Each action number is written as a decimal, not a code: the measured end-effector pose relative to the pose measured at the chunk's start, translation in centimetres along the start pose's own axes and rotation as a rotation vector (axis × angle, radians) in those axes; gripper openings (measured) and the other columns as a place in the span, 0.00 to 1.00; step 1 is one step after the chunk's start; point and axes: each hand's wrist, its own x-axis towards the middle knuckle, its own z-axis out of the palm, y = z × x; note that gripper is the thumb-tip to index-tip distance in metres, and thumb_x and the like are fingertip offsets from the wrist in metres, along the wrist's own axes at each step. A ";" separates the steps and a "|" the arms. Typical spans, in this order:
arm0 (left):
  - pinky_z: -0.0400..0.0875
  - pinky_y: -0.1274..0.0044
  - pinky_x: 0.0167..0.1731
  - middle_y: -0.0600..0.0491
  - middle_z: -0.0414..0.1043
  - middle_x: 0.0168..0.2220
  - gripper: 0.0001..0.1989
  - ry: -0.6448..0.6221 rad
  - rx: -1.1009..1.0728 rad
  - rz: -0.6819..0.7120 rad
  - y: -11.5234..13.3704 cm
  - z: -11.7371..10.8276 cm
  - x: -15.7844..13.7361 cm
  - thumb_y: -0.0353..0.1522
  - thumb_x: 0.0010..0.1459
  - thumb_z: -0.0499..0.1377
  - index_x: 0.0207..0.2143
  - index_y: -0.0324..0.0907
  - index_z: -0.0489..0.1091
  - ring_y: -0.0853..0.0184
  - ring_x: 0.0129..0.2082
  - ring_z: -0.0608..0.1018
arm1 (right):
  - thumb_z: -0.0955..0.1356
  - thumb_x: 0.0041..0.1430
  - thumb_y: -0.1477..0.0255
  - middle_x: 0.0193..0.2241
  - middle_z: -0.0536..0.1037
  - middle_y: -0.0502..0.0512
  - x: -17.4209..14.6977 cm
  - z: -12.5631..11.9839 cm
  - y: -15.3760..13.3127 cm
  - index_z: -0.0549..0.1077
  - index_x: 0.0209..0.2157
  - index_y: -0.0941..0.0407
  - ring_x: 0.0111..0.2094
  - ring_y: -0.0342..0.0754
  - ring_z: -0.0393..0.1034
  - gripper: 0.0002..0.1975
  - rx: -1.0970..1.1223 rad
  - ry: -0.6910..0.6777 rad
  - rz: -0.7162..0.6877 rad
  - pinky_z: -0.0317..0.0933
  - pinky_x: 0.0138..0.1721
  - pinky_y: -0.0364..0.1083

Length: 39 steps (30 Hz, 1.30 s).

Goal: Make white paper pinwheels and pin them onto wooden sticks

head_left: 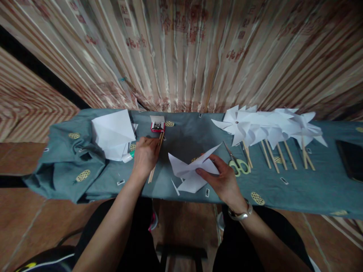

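Note:
My right hand [222,177] pinches a white paper pinwheel [193,175] between thumb and fingers, with its folded blades standing up over the cloth. My left hand [146,153] is curled with its fingertips closed at the upper part of a few thin wooden sticks [152,174] lying on the table; the fingertips are partly hidden. Just beyond it stands an open small red box [157,127] of shiny metal pins or tacks. Beside the left wrist lies a glue stick [129,156] with a green band. Scissors [239,167] with light green handles rest right of the pinwheel.
Several pinwheels [255,124] on wooden sticks lie overlapping at the back right. A stack of white paper sheets [113,130] is at the left. A dark phone-like slab [350,158] lies at the right edge. The narrow table has a green cloth [187,128], with a curtain [181,56] behind.

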 end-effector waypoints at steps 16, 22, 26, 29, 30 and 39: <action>0.71 0.72 0.41 0.47 0.75 0.37 0.18 0.198 -0.209 -0.140 1.2 -0.7 1.3 0.25 0.53 0.53 0.45 0.38 0.76 0.61 0.38 0.77 | 0.71 0.56 0.66 0.45 0.81 0.55 -1.2 -1.4 -0.2 0.72 0.50 0.52 0.44 0.51 0.79 0.19 -0.181 0.092 -0.101 0.75 0.40 0.46; 0.66 0.80 0.24 0.53 0.73 0.36 0.12 0.175 -1.037 -0.132 6.6 -2.8 -0.4 0.33 0.56 0.59 0.41 0.42 0.78 0.73 0.24 0.70 | 0.69 0.60 0.69 0.37 0.83 0.51 -2.4 -3.1 -3.3 0.70 0.52 0.51 0.35 0.48 0.80 0.17 -0.400 0.245 -0.353 0.75 0.36 0.44; 0.58 0.82 0.18 0.55 0.72 0.32 0.10 -0.121 -1.537 -0.307 9.6 -3.0 -2.4 0.38 0.53 0.66 0.36 0.45 0.80 0.78 0.19 0.65 | 0.65 0.62 0.73 0.39 0.83 0.52 -4.1 -4.2 -4.9 0.62 0.60 0.49 0.40 0.50 0.79 0.25 -0.448 0.164 -0.635 0.73 0.44 0.50; 0.56 0.83 0.18 0.56 0.68 0.27 0.10 -0.244 -1.656 -0.355 10.5 -3.0 -3.3 0.39 0.49 0.69 0.33 0.45 0.81 0.78 0.19 0.64 | 0.67 0.60 0.74 0.42 0.82 0.52 -4.6 -4.6 -4.9 0.58 0.63 0.48 0.44 0.51 0.77 0.30 -0.426 0.135 -0.692 0.72 0.45 0.51; 0.56 0.83 0.18 0.57 0.66 0.26 0.10 -0.280 -1.657 -0.364 10.7 -3.0 -3.4 0.39 0.49 0.69 0.32 0.44 0.81 0.78 0.19 0.64 | 0.68 0.59 0.75 0.42 0.82 0.52 -4.6 -4.7 -4.8 0.58 0.63 0.49 0.44 0.52 0.77 0.31 -0.424 0.129 -0.681 0.71 0.46 0.51; 0.63 0.81 0.23 0.53 0.70 0.31 0.08 -0.380 -1.562 -0.293 11.8 -2.9 -4.1 0.37 0.54 0.66 0.35 0.45 0.82 0.72 0.27 0.71 | 0.65 0.62 0.74 0.39 0.83 0.51 -4.2 -4.8 -5.8 0.60 0.61 0.50 0.40 0.51 0.79 0.26 -0.455 0.198 -0.609 0.73 0.45 0.50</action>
